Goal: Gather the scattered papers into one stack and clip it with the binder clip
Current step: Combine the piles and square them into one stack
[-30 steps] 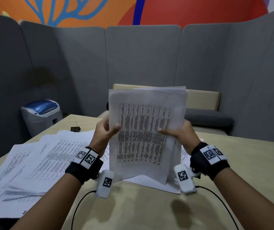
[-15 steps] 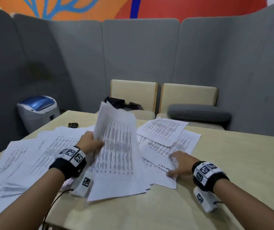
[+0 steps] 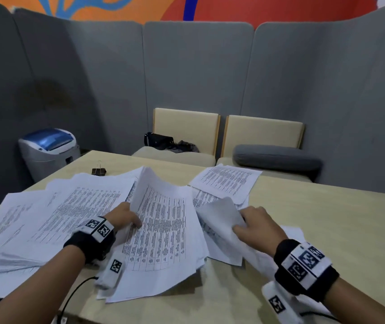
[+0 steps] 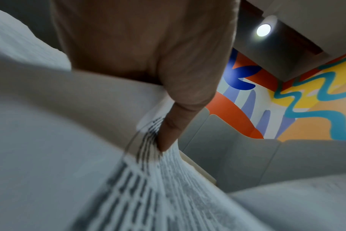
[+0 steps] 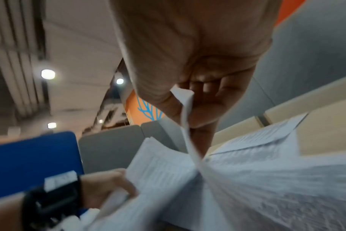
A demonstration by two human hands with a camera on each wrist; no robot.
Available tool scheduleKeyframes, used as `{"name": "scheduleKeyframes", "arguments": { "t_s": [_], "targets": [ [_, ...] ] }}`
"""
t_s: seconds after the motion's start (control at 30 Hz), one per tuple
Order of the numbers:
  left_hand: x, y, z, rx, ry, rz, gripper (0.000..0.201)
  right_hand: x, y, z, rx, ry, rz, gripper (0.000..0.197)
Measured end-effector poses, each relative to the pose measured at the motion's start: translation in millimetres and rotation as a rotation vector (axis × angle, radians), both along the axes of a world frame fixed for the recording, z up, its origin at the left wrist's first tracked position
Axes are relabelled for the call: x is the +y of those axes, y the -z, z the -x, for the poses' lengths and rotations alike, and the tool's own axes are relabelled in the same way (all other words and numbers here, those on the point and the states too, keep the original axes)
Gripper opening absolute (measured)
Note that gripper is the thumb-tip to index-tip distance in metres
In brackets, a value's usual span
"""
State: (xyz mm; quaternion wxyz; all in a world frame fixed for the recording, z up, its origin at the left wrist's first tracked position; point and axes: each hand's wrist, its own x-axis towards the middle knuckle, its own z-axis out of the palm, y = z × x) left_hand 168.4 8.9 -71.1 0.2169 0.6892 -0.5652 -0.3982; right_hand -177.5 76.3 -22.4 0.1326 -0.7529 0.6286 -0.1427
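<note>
Grey partitions surround the desk. A gathered stack is gripped by the left hand; a loose sheet is pinched by the right hand. A binder clip is seen far left.

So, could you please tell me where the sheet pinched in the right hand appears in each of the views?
Head: the sheet curls up right of centre, pinched by the right hand.
Left wrist: not in view; only the left hand's own papers show.
Right wrist: at centre, a thin folded edge between thumb and fingers.
Shared landmark: the grey partition panels.
</note>
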Motion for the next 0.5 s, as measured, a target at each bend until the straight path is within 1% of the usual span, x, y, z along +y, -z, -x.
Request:
{"name": "scheduleKeyframes", "arguments": {
  "t_s": [0.07,0.13,0.17,0.23,0.27,0.33,0.37,0.4,0.43,0.47,0.5],
  "targets": [
    [1.6,-5.7,7.9,0.03,-0.002,0.025,0.027,3.6,-7.8,-16.0,-0.231,-0.019,-0.025,0.027],
    [4.0,-12.5,19.8,0.053,0.015,0.044,0.023,2.8,-9.2,-37.5,-0.385,-0.041,-0.066,0.029],
    [5.4,-16.1,26.7,0.054,0.02,0.047,0.019,0.9,-7.3,-48.5,-0.439,-0.051,-0.068,0.027],
    [10.5,-21.8,43.6,0.087,0.023,0.078,0.003,-10.1,2.2,-71.4,-0.49,-0.018,-0.059,0.015],
    [14.6,-25.0,52.2,0.128,0.008,0.096,0.009,-17.9,8.4,-81.9,-0.498,0.025,-0.056,0.016],
    [25.5,-30.3,66.1,0.297,-0.006,0.096,0.021,-29.8,17.2,-105.3,-0.569,0.092,-0.097,0.025],
    [30.0,-30.8,69.9,0.356,0.027,0.071,0.032,-31.8,18.1,-116.8,-0.668,0.102,-0.162,0.035],
    [33.9,-30.5,72.2,0.384,0.066,0.062,0.039,-33.8,19.3,-126.6,-0.805,0.102,-0.265,0.05],
    [37.2,-29.5,72.1,0.391,0.089,0.068,0.038,-34.4,19.4,-134.5,-0.958,0.104,-0.391,0.065],
    [38.7,-26.2,69.8,0.397,0.112,0.075,0.029,-36.8,22.0,-138.9,-1.078,0.103,-0.507,0.074],
    [37.1,-20.5,65.0,0.408,0.131,0.075,0.025,-37.3,21.5,-140.0,-1.16,0.084,-0.599,0.078]
  ]
}}
